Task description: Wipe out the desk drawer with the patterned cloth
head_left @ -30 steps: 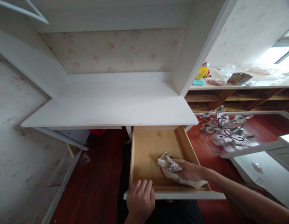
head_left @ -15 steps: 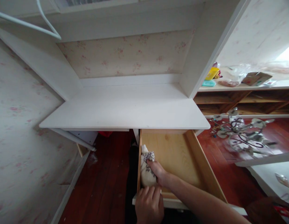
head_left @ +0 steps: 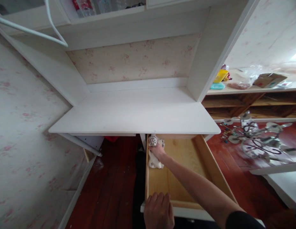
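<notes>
Holding cloth [head_left: 155,161]: your right hand [head_left: 158,151], near the far-left corner of the drawer [head_left: 181,149].
Drawer front [head_left: 186,212]: your left hand [head_left: 159,209] grips its left end.
Drawer shift: possible if your left grip slackens.

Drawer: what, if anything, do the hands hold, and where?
Right hand holds the cloth by its middle; left hand grips the drawer by its front, near the left end.

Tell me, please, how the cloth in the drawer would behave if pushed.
The cloth is probably floppy, since it bunches around the right hand. It would likely drag rather than roll, as its loose end spreads on the drawer bottom.
</notes>
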Tool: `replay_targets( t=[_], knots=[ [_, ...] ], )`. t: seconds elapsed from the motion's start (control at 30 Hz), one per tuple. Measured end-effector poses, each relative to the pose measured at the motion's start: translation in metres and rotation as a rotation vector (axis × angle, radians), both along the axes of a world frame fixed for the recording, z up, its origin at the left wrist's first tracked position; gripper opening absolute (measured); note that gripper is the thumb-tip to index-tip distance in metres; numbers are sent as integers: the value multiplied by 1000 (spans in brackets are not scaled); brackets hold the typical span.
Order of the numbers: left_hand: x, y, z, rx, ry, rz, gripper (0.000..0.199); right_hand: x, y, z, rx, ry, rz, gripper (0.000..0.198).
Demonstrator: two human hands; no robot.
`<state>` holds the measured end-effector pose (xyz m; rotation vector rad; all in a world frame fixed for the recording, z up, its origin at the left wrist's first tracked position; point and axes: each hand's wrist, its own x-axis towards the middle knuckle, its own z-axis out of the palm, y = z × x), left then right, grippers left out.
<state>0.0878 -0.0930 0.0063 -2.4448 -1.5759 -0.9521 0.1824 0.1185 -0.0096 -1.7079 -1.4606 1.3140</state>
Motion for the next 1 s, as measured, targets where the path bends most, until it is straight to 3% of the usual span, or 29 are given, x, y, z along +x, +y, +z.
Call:
replay_targets(
  t=[0.1, 0.17, 0.23, 0.33, 0.4, 0.6, 0.77, 1.0],
  knots=[
    [0, 0, 0, 0, -3, -14, 17, 15, -21, 10, -4, -123, -42, 29],
    [0, 1, -1, 9, -22, -25, 16, 26, -37, 20, 107, -154, 3, 30],
    [1, 2, -2, 23, -46, -38, 16, 36, -50, 27, 379, -217, 132, 41],
    [1, 3, -4, 42, -57, -57, 16, 48, -58, 24, 845, -417, 482, 58],
    [1, 4, -3, 44, -45, -54, 15, 53, -55, 11, 954, -556, 659, 59],
    [0, 4, -1, 54, -13, -29, 14, 62, -24, -32, 934, -778, 638, 51],
    [-1, 3, -1, 56, 14, -30, 17, 92, -6, -37, 819, -846, 741, 36],
    [-3, 7, -5, 86, -7, -72, 16, 162, -16, -33, 624, -944, 653, 41]
  ],
)
